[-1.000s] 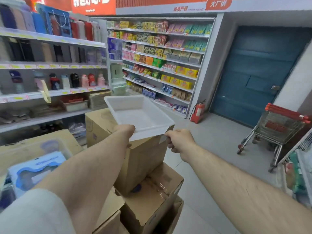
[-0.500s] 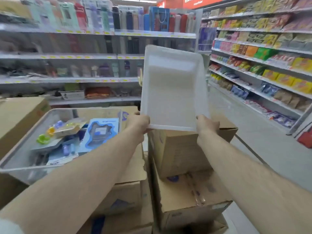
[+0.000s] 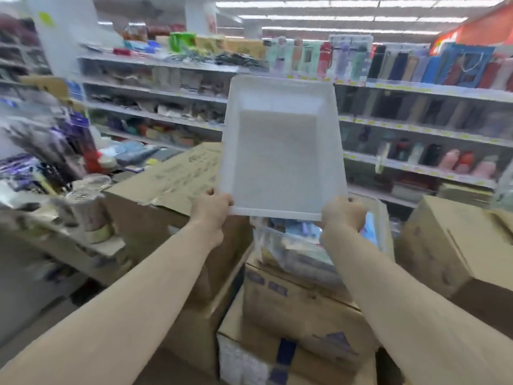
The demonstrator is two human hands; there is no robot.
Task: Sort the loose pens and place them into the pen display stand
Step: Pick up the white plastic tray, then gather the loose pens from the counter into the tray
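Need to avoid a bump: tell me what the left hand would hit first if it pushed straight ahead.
Probably the large cardboard box just beyond the left hand, which grips the white tray; depth is unclear in this blurred view.

Both hands (image 3: pixel 212 207) (image 3: pixel 342 212) grip the near edge of a white tray (image 3: pixel 280 151), tilted up and blocking the middle. Just beneath it sits a clear bin (image 3: pixel 291 251) on stacked cardboard boxes (image 3: pixel 299 307). Cluttered counter (image 3: pixel 41 176) crowds the left, another box (image 3: pixel 455 245) the right; shelves (image 3: pixel 416 129) wall off the far side.
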